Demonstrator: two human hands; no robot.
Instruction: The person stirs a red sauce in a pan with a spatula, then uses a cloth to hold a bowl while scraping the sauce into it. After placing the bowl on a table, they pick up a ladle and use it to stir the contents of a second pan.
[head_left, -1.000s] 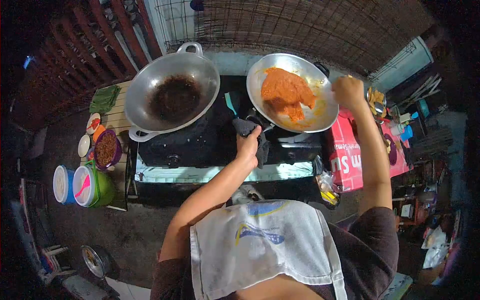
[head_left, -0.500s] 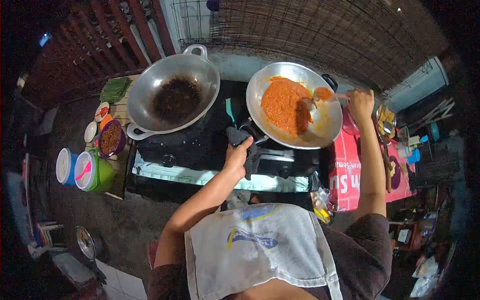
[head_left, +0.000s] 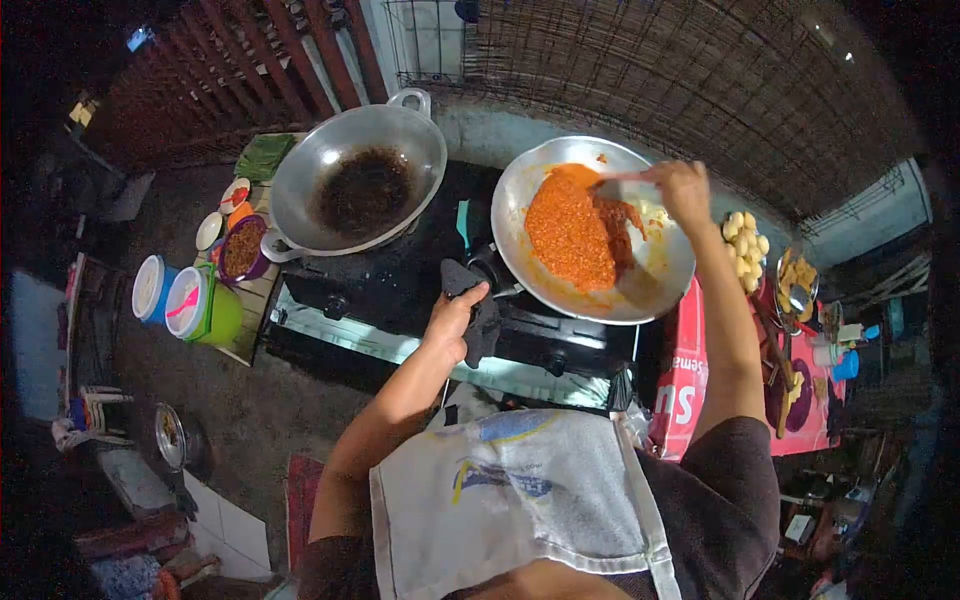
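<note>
A wide metal pan point(head_left: 655, 290) on the right side of the black stove point(head_left: 380, 285) holds thick orange-red paste point(head_left: 565, 235). My right hand point(head_left: 683, 190) is closed around the pinkish handle of a spatula point(head_left: 625, 177), whose orange-coated head lies in the paste near the pan's upper edge. In my left hand point(head_left: 455, 320) is a dark cloth point(head_left: 483, 325), gripped at the pan's near left side; the handle under it is hidden. Left of that pan sits a larger wok point(head_left: 425, 160) with a dark, oily bottom.
A turquoise utensil point(head_left: 462, 222) lies between the two pans. At the left, a slatted table bears a purple bowl point(head_left: 243, 248) of brown food, small dishes, leaves and lidded tubs point(head_left: 215, 305). On the right, a red cloth point(head_left: 685, 375) lies under bowls and yellowish pieces point(head_left: 745, 250).
My right hand has moved left with the spatula, from the pan's right side into the upper part of the paste. My left hand still grips the cloth. The camera view has shifted slightly.
</note>
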